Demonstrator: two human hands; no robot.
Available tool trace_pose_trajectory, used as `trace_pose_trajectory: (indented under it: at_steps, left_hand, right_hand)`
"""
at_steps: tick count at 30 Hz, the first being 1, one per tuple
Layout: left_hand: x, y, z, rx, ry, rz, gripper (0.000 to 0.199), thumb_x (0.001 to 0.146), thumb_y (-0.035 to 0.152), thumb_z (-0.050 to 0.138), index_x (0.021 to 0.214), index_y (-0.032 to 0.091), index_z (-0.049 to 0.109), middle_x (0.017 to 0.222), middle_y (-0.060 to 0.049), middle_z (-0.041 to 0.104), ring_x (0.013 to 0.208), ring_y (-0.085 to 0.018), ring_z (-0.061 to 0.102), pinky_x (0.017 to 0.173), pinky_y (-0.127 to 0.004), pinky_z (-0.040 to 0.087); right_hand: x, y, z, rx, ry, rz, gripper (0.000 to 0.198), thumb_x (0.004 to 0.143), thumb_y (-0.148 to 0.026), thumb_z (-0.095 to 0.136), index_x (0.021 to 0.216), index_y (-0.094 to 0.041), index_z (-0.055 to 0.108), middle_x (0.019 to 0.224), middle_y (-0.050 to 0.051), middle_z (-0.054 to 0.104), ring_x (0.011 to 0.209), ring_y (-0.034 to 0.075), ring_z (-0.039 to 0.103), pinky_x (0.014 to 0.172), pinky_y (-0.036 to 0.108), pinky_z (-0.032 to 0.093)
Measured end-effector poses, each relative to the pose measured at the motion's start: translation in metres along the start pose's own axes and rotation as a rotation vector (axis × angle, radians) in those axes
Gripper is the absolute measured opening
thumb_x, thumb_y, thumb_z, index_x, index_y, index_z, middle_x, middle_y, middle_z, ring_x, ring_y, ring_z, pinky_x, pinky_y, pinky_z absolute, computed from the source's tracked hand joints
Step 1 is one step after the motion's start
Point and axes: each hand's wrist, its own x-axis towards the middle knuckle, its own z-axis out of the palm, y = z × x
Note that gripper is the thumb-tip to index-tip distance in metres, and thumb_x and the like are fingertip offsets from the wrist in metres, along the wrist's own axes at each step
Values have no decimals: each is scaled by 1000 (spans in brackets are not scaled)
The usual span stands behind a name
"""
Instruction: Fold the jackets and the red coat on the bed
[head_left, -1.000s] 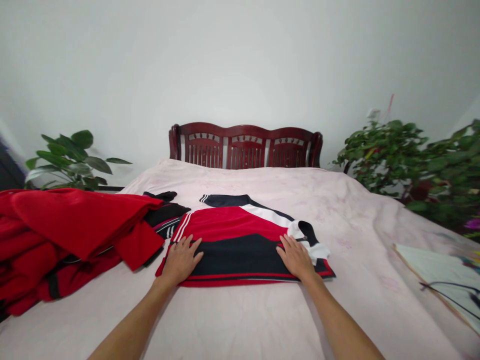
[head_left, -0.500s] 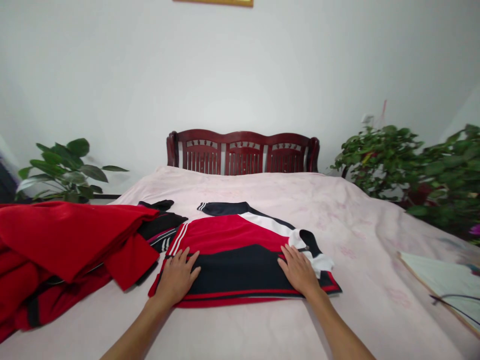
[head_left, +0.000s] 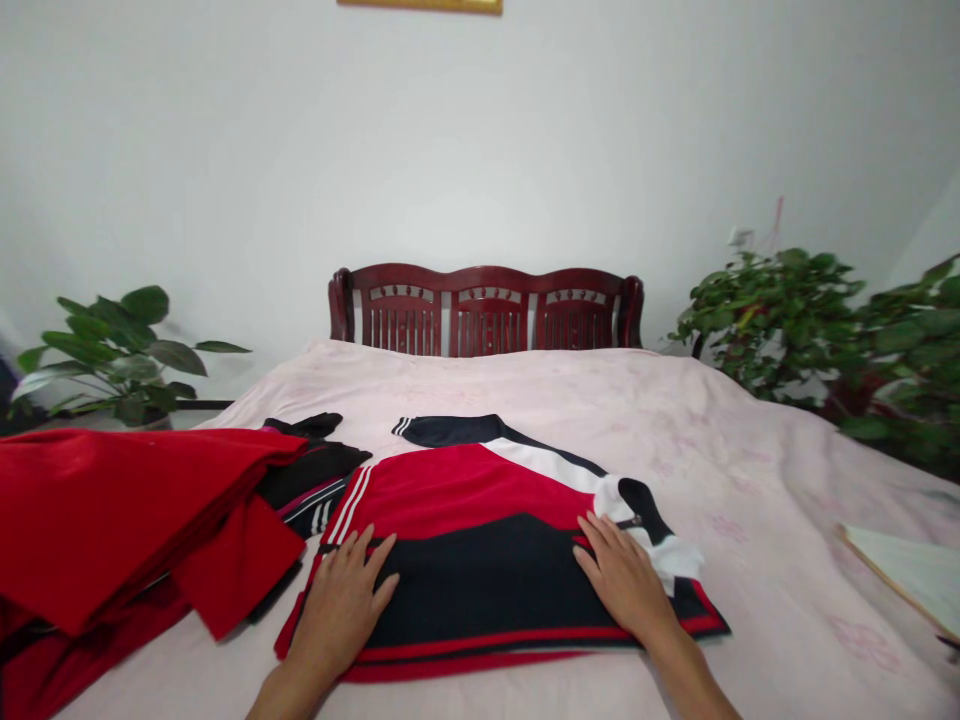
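A red, navy and white track jacket (head_left: pixel 480 580) lies partly folded on the bed in front of me. Its near side is turned over into a long navy panel edged in red. One navy sleeve (head_left: pixel 450 430) with white cuff stripes sticks out on the far side. The white collar area, with a small zip, points right. My left hand (head_left: pixel 341 600) rests flat on the jacket's left end, fingers spread. On the right end, just by the collar, my right hand (head_left: pixel 622 575) presses flat with its fingers stretched out. Neither hand grips any cloth.
To the left, a heap of red clothes (head_left: pixel 127 510) lies beside dark garments (head_left: pixel 315 470). A pale flat board (head_left: pixel 907 570) sits at the right edge on the pink bedsheet (head_left: pixel 765 500). Beyond are a wooden headboard (head_left: pixel 487 310) and leafy plants (head_left: pixel 124 345) on both sides.
The view has shifted slightly, so the jacket and hands appear lower and larger. Both palms stay flat on the jacket, in nearly the same places; its fold looks unchanged.
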Motion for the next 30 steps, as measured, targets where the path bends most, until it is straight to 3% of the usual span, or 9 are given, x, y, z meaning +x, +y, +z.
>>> trace_pose_trajectory:
  at_steps: [30]
  left_hand:
    - [-1, 0, 1, -7, 34, 4, 48, 92, 40, 49, 139, 30, 54, 148, -11, 49, 134, -31, 47, 108, -49, 37]
  right_hand:
    - [-3, 5, 1, 6, 45, -66, 50, 95, -43, 42, 134, -16, 59, 141, 10, 56, 134, 30, 47, 109, 47, 40]
